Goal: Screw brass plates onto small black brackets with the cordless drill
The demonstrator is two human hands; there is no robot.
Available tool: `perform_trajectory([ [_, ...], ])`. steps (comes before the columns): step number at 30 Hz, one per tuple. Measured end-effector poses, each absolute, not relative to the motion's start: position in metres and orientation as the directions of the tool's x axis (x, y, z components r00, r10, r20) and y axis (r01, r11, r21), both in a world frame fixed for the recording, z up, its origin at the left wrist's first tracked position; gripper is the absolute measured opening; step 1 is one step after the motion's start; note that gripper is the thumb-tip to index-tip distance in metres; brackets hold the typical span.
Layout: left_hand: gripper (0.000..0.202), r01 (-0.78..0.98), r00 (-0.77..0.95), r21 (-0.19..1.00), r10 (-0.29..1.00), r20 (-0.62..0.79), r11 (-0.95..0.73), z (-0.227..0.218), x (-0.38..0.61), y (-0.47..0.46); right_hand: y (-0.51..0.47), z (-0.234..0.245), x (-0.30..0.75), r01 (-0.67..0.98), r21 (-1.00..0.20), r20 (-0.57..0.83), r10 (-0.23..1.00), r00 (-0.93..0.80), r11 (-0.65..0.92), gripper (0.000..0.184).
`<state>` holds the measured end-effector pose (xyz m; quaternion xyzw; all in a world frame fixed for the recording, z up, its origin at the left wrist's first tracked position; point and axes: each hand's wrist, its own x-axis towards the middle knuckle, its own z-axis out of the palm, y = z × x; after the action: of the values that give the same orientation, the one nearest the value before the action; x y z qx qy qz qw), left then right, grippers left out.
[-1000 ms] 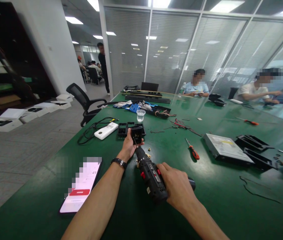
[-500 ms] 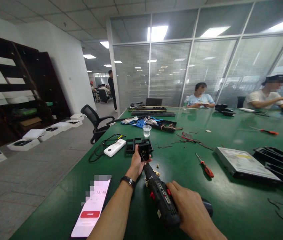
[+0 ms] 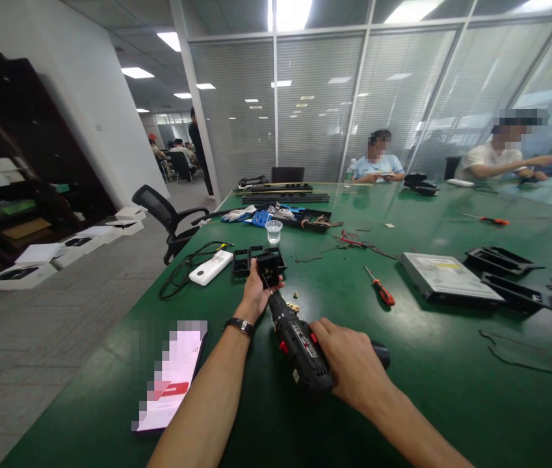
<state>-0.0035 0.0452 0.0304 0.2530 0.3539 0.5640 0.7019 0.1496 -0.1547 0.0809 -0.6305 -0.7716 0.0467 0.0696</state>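
My left hand (image 3: pixel 255 296) is closed around a small black plastic part (image 3: pixel 268 266) and holds it upright on the green table (image 3: pixel 417 383). My right hand (image 3: pixel 351 366) grips a black and red cordless screwdriver (image 3: pixel 298 344), whose bit points up into the black part. A few small brass pieces (image 3: pixel 294 305) lie on the table beside the tool's nose. A black watch is on my left wrist.
A phone (image 3: pixel 171 380) lies at my left forearm. Beyond the part are a black frame (image 3: pixel 244 258), a white device (image 3: pixel 210 268) with a black cable, a plastic cup (image 3: pixel 274 231) and gloves. An orange screwdriver (image 3: pixel 380 289), a disc drive (image 3: pixel 448 277) and black trays lie right. Two people sit at the far side.
The view swung up and then back down. Both hands keep their hold; the screwdriver stays pressed into the black part.
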Motion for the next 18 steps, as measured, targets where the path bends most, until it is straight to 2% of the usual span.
perform_trajectory([
  [3, 0.053, -0.593, 0.082, 0.785, 0.983, -0.163, 0.18, 0.0282, -0.0034, 0.0462, -0.1542, 0.0804, 0.1507, 0.965, -0.156, 0.05, 0.977, -0.207, 0.213, 0.043],
  [8, 0.054, -0.595, 0.098, 0.778, 0.979, -0.179, 0.201, 0.0266, -0.0034, 0.048, -0.1541, 0.0814, 0.1519, 0.965, -0.156, 0.044, 0.977, -0.209, 0.213, 0.036],
  [18, 0.06, -0.559, 0.105, 0.807, 0.982, -0.159, 0.19, 0.0264, -0.0033, 0.0489, -0.1549, 0.0837, 0.1508, 0.966, -0.16, 0.019, 0.979, -0.204, 0.204, 0.041],
])
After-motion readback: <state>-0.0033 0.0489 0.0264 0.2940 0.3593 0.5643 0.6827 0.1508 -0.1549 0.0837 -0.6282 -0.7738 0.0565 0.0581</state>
